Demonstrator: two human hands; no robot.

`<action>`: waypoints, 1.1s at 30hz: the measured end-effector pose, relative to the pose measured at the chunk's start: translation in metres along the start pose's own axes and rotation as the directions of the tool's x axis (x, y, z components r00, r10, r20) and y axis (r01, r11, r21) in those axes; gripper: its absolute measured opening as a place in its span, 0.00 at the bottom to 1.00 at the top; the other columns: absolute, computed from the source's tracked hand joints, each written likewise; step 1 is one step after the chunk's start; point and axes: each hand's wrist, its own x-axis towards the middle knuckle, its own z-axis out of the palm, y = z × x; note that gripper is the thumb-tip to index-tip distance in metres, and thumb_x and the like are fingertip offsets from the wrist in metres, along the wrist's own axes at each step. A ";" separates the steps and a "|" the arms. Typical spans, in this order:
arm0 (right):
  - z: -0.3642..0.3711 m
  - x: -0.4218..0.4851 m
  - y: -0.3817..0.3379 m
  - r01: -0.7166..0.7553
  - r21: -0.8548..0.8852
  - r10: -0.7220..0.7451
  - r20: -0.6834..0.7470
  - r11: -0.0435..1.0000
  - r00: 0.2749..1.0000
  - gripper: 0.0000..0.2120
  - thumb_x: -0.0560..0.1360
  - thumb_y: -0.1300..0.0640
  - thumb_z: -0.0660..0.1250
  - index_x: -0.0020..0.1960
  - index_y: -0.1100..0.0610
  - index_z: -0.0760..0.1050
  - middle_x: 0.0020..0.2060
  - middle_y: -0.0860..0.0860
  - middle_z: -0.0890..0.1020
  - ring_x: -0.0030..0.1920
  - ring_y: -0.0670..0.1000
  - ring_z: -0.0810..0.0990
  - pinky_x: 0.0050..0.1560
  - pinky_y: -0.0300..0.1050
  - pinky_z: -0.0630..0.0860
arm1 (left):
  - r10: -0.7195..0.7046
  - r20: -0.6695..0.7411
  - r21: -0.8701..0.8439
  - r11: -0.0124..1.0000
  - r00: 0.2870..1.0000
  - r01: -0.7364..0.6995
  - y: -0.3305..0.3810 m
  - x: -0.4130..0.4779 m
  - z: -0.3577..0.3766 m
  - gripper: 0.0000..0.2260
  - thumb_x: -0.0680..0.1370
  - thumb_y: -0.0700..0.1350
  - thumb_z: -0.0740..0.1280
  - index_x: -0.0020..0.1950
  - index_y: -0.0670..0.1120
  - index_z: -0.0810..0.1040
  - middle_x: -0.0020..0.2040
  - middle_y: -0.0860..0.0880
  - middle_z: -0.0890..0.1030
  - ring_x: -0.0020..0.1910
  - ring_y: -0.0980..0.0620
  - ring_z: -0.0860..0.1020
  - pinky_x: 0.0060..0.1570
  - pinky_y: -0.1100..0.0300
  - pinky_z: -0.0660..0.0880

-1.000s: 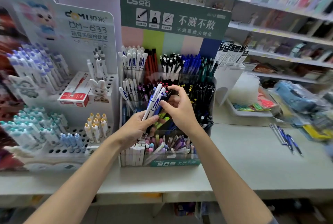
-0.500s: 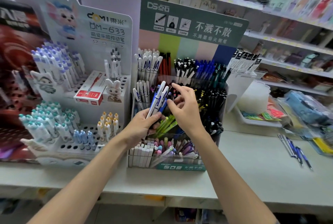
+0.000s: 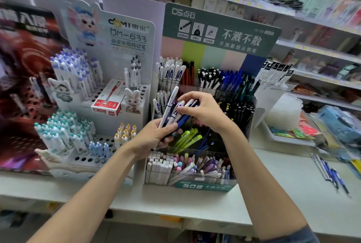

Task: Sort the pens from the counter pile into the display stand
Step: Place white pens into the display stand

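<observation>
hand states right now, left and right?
Left hand: holds the bunch of pens by its lower end.
Right hand: pinches the upper ends of the same pens.

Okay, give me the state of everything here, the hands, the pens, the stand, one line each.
Left hand: grips the pen bundle low down.
Right hand: pinches the pen bundle's upper ends.
Pen bundle: held tilted, in front of the stand.
Display stand: upright, compartments partly filled.
Counter pens: lying flat, untouched.
</observation>
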 end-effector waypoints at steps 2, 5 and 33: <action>-0.001 0.004 -0.002 -0.001 0.050 0.001 -0.015 0.999 1.000 0.10 0.71 0.59 0.77 0.51 0.57 0.81 0.44 0.52 0.82 0.38 0.44 0.80 0.39 0.35 0.76 | -0.006 0.008 0.002 1.000 1.000 0.006 0.004 -0.003 -0.004 0.09 0.77 0.44 0.66 0.54 0.41 0.75 0.39 0.48 0.81 0.27 0.59 0.68 0.23 0.70 0.62; -0.001 0.010 -0.005 0.041 0.011 -0.041 -0.006 0.999 0.999 0.09 0.71 0.60 0.76 0.50 0.55 0.81 0.47 0.53 0.83 0.43 0.46 0.82 0.45 0.38 0.79 | -0.019 0.002 0.041 0.999 1.000 0.019 0.009 -0.006 -0.012 0.06 0.79 0.43 0.65 0.54 0.42 0.75 0.39 0.49 0.81 0.28 0.58 0.67 0.25 0.70 0.61; 0.028 0.012 -0.041 0.189 -0.152 -0.193 -0.007 0.970 0.981 0.14 0.75 0.52 0.73 0.56 0.51 0.72 0.46 0.46 0.78 0.35 0.43 0.77 0.41 0.42 0.80 | 0.111 -0.125 0.302 0.951 0.986 -0.069 0.015 -0.009 -0.020 0.05 0.81 0.46 0.65 0.56 0.47 0.76 0.40 0.51 0.78 0.31 0.58 0.68 0.30 0.67 0.66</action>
